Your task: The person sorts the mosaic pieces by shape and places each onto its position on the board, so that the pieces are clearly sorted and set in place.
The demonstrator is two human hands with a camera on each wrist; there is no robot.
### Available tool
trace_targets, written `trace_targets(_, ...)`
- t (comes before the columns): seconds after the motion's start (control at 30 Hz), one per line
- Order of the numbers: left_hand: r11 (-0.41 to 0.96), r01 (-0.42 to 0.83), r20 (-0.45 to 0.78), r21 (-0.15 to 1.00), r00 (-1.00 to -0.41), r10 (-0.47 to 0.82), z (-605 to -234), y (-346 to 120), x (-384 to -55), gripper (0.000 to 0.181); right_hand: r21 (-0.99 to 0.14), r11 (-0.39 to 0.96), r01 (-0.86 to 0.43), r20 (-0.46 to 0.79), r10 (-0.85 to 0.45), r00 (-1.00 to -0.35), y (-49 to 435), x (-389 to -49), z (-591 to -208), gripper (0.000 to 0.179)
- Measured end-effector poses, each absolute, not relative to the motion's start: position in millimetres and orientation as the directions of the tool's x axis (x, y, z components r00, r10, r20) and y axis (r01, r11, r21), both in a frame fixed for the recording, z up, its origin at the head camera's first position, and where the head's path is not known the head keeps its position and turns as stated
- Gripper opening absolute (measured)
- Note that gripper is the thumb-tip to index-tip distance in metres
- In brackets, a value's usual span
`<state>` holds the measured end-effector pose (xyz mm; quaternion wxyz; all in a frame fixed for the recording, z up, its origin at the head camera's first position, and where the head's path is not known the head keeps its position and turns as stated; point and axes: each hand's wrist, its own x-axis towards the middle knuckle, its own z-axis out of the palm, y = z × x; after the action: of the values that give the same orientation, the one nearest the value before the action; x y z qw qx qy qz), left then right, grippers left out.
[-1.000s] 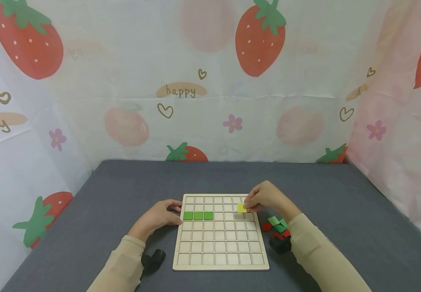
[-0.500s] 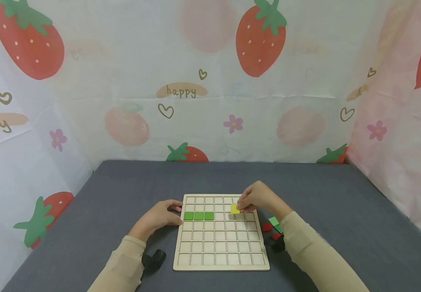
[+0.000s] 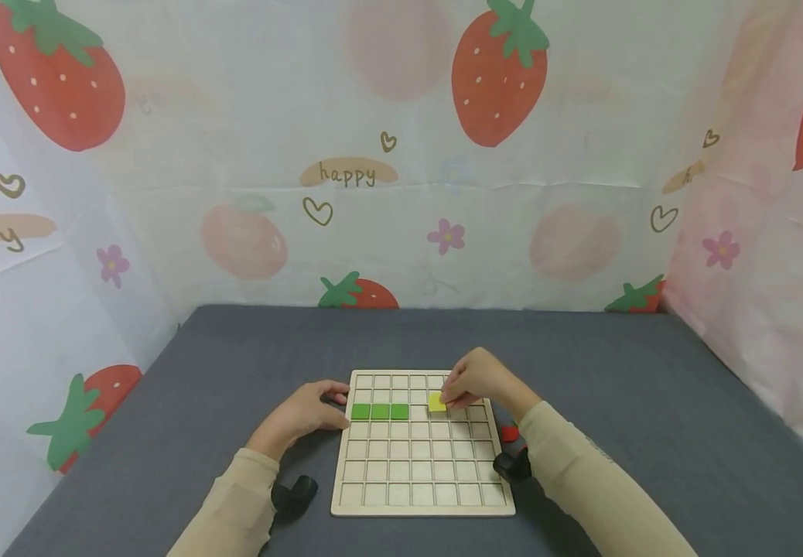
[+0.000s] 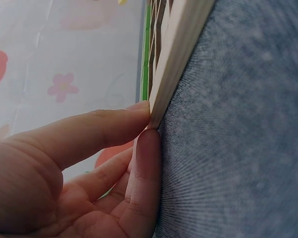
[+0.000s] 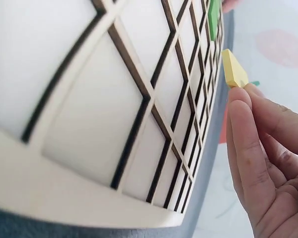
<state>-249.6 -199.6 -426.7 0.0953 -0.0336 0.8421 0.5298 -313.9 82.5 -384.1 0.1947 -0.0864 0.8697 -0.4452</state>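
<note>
A pale wooden grid board [image 3: 422, 510] lies on the dark cloth. Three green square tiles [image 3: 380, 411] fill the left cells of its third row. My right hand [image 3: 480, 377] pinches a yellow square tile [image 3: 436, 402] by its edge between thumb and fingers, above that same row and to the right of the green ones. The right wrist view shows the yellow tile [image 5: 233, 69] raised off the grid at the fingertips. Against the board's left side rests my left hand [image 3: 304, 418], thumb and fingertips spread along the wooden edge [image 4: 174, 64].
Right of the board, red pieces [image 3: 510, 433] lie on the cloth, partly hidden by my right sleeve [image 3: 575, 464]. Black wrist devices [image 3: 295, 495] hang under both forearms. A white curtain [image 3: 401, 247] printed with strawberries stands behind the dark table [image 3: 269, 340].
My right hand has moved left over the board with the yellow tile, closer to the green tiles. Its sleeve now covers more of the loose pieces. The left hand has stayed at the board's edge.
</note>
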Motion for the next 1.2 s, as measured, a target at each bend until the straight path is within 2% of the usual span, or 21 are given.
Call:
trace_targets(0.47,0.436,-0.163,-0.2,0.885,-0.979,0.039,-426.2,-199.9,-249.4,0.062,-0.814,0.58,0.01,-0.261,-0.351,-0.899,65.7,-314.5,-390.1,0.005)
trace_targets(1.2,0.435,-0.158,-0.197,0.887,-0.979,0.047,-427.6,-200.0,-251.4,0.062,-0.802,0.594,0.06,-0.319,-0.341,-0.884,55.2,-314.9,-394.0,0.004)
